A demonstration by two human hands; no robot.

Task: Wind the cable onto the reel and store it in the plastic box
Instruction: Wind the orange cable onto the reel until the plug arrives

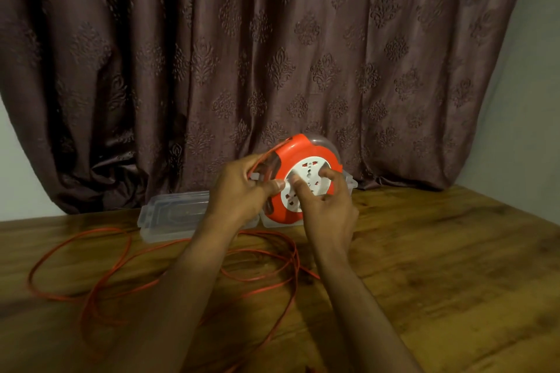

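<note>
An orange cable reel (295,150) with a white socket face (312,172) is held up on edge above the table. My left hand (239,191) grips its left rim and handle, where the orange cable (266,156) runs in. My right hand (325,206) has its fingers curled onto the white socket face. Loose orange cable (100,275) lies in wide loops over the wooden table (439,266). The clear plastic box (351,183) stands open behind the reel, with its lid (169,215) lying flat to the left.
A dark patterned curtain (242,54) hangs right behind the table's far edge. Pale wall shows at the far right and left. The cable loops cover the left and middle of the table.
</note>
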